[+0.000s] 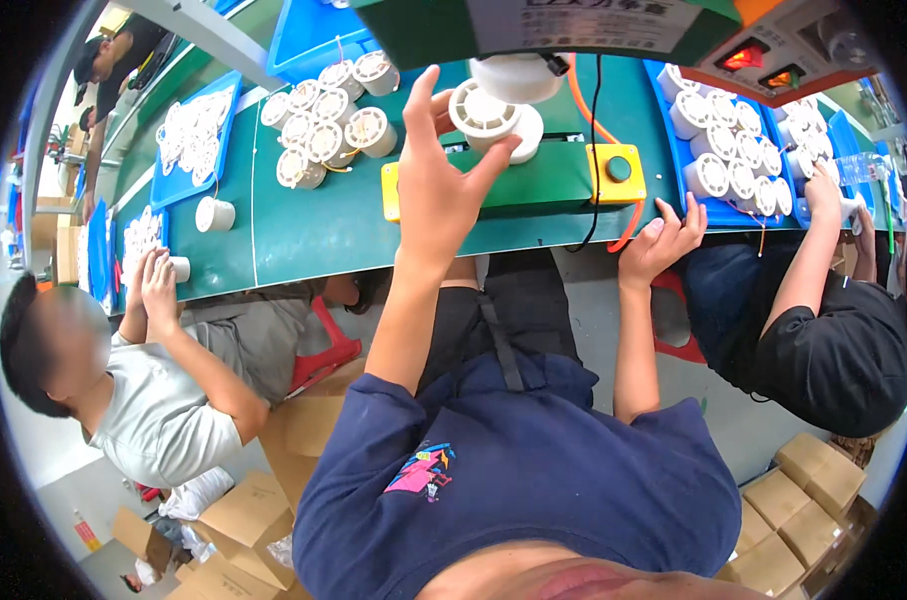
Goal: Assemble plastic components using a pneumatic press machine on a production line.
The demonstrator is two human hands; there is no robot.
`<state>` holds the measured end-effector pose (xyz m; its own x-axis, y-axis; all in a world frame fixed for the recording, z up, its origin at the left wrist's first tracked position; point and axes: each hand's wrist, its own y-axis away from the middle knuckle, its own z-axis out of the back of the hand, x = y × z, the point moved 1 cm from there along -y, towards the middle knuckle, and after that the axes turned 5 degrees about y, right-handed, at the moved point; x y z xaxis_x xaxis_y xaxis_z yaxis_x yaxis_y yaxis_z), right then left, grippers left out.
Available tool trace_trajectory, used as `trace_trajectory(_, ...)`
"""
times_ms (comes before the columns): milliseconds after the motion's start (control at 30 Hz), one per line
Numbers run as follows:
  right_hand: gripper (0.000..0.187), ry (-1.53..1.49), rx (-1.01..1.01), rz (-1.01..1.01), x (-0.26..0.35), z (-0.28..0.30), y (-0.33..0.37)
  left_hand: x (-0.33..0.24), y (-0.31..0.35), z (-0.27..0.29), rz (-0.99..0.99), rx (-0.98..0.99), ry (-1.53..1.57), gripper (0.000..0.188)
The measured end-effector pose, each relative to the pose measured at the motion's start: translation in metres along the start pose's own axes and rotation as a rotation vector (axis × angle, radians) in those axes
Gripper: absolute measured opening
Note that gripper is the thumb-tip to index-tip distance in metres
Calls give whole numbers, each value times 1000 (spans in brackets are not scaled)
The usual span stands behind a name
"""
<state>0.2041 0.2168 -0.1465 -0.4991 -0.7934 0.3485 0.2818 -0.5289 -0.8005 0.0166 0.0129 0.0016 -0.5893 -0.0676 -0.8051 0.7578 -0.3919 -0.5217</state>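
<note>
My left hand (439, 190) grips a white cylindrical housing with a slotted round top (482, 110), thumb on its near side and fingers around its far left side. The housing is beside a white round seat (528, 135) on the green machine base (536, 182), below the machine's white round press head (517, 80). Near the table's front edge, right of the base's yellow end block with a dark button (618, 169), my right hand (662, 242) has its fingers loosely bent and apart, with nothing visible in it.
Several white housings (325, 140) stand on the green table (284, 246) at left. At right, a blue tray (674, 165) holds more. Co-workers sit at both sides, a white-shirted person (164, 400) and a black-shirted person (834, 340). An orange hose (586, 105) and black cable (598, 120) hang by the machine.
</note>
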Motion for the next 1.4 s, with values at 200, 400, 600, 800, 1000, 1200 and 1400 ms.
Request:
trace_trajectory(200,38,7,-2,28,-4,-4,3,9,-6,-21,-9,19,33,89)
trace_trajectory(400,38,9,-11,24,-6,-4,4,10,-4,-24,-33,52,28,88)
trace_trajectory(600,30,14,47,-20,6,4,-2,12,-1,-20,-3,76,41,92)
trace_trajectory(800,32,-411,204,-78,81,38,-41,20,15,9,2,4,-117,77)
trace_trajectory(1000,30,-280,275,23,80,8,-41,42,39,46,176,-84,-198,48)
trace_trajectory(1200,29,-297,254,-26,87,3,-38,61,48,55,430,-82,253,47)
trace_trajectory(1400,29,-306,186,-86,90,-3,-36,75,50,54,400,-11,319,44)
